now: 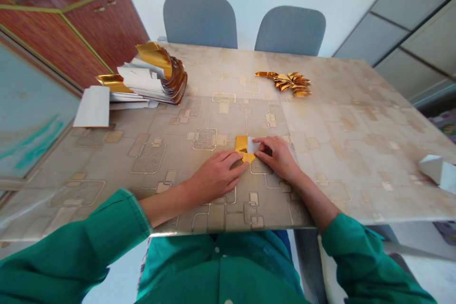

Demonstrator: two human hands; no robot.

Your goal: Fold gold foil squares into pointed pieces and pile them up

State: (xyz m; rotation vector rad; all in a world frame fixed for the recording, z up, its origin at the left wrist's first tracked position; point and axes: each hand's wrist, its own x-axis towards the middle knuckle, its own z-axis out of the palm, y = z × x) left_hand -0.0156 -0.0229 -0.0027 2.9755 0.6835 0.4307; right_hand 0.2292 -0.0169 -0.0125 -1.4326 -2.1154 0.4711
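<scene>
Left hand [215, 176] | fingers extended against folded gold-foil paper [242, 146], grip unclear | right hand [277, 156] | fingers closed on its white flap — holding the fold down on worktop [342, 161]

Bright even light, faint shadows, fisheye distortion at edges

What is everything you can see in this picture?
Folded paper piece: one, gold and white, on the table between the hands
Paper stack: one, white and gold, far left of the table
Loose card: one, white, at the table's left edge
Folded gold shape: one, gold, far side of the table
White folded piece: one, white, right table edge
Table: one, beige patterned, centre
Chairs: two, grey, beyond the table
Cabinet: one, reddish-brown wood, far left
Left hand: one, touching the folded paper piece
Right hand: one, on the folded paper piece
Sleeves: two, green, on the forearms
</scene>
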